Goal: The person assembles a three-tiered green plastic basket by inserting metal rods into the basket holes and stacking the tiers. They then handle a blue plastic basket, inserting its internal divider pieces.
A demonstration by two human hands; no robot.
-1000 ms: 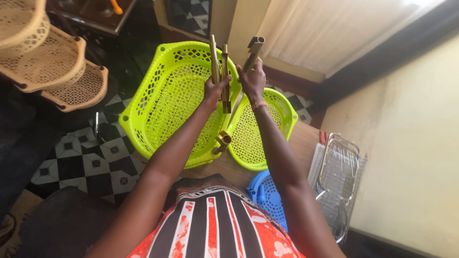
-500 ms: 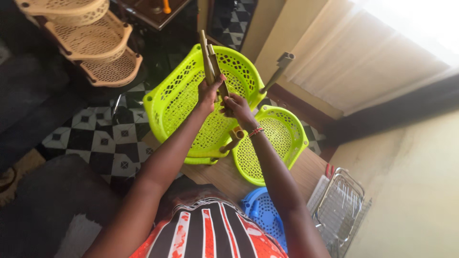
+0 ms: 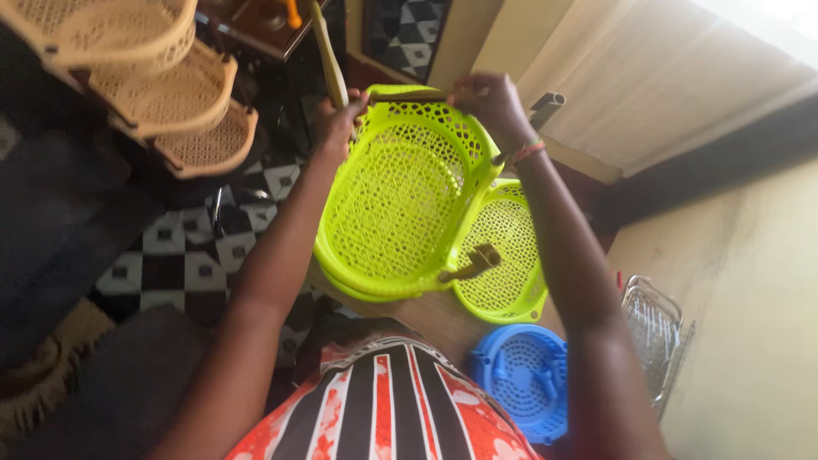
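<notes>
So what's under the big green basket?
Under the large lime-green plastic basket shows a wooden table and a second green rim, maybe another basket. The rest is covered.

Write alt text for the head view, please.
Two hands grip the far rim of a large lime-green basket: left hand also holds a gold tube, right hand the rim.

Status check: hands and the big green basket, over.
Left hand grips a tan tube. Right hand on far rim of large lime-green plastic basket. Smaller lime basket touching its side.
</notes>
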